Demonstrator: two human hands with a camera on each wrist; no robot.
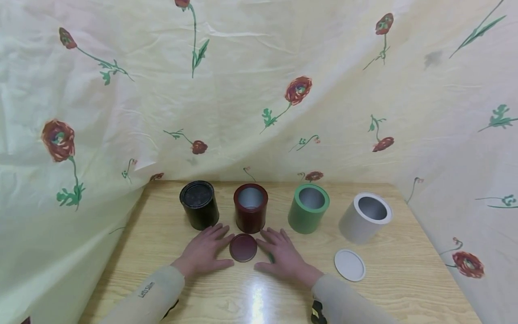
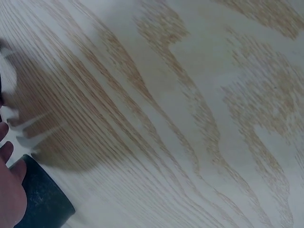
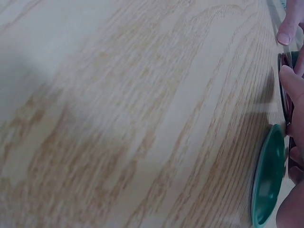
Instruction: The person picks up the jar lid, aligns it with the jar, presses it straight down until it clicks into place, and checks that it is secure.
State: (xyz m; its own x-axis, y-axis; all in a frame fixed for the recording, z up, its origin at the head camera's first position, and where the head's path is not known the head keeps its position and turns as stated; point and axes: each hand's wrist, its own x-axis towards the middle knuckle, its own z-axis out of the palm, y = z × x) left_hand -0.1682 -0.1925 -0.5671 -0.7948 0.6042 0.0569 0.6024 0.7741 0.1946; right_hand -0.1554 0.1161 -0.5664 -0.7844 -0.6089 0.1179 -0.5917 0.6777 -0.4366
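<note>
A dark red lid [image 1: 243, 247] lies flat on the table between both hands, in front of an open dark red canister [image 1: 252, 220]. My left hand [image 1: 203, 252] reaches in from the left with fingers spread, fingertips at the lid's left side. Its fingers also come close to a closed black canister [image 1: 201, 213], whose side shows at the corner of the left wrist view [image 2: 45, 197]. From the right, my right hand [image 1: 283, 256] extends its spread fingers to the lid's right edge. Partly hidden below that hand is a green lid [image 3: 268, 183].
An open green canister [image 1: 306, 218] stands right of the red one. Farther right is an open white canister [image 1: 358, 225], with a white lid [image 1: 350, 265] in front of it. Behind the wooden table [image 1: 218, 292] hangs a flowered cloth [image 1: 243, 90], which also covers both sides.
</note>
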